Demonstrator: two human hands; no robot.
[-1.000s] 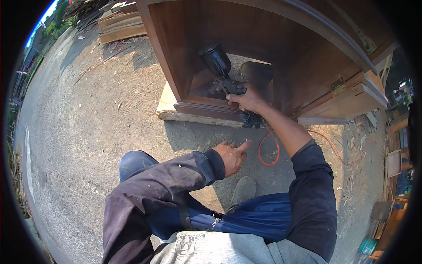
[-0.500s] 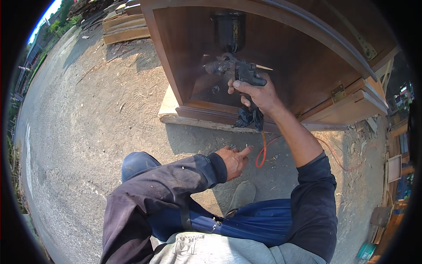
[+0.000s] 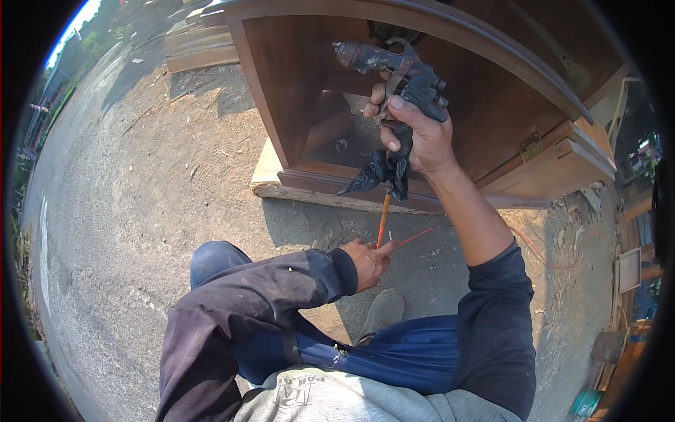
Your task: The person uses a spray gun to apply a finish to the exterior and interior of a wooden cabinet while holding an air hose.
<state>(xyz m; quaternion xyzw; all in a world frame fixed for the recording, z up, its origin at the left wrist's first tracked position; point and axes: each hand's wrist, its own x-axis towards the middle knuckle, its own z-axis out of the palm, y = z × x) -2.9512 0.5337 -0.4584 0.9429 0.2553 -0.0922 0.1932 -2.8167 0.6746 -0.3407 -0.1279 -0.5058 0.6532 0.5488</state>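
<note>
My right hand (image 3: 425, 141) grips a dark, paint-crusted spray gun (image 3: 369, 60), its fingers wrapped round the handle and trigger. The nozzle points left, in front of the open front of a brown wooden cabinet (image 3: 264, 84). A dark cup shows in part behind the top of the gun. Black plastic (image 3: 369, 176) is tied round the handle's bottom, where an orange hose (image 3: 384, 214) hangs down. My left hand (image 3: 367, 266) rests low by my knee, fingers curled, with a small white stick (image 3: 391, 237) at its fingertips. The hose runs down just beside these fingers.
The cabinet stands on a wooden board (image 3: 271, 186) on the dusty ground. At right a hinged cabinet door (image 3: 555, 169) sticks out. Stacked planks (image 3: 204, 49) lie at far left. The red hose stretches right across the ground. My shoe (image 3: 383, 313) is below my left hand.
My right hand has raised and tilted the spray gun, bringing it nearer. The hose has lifted from a loop into a straighter line beside my left hand, which has shifted slightly left.
</note>
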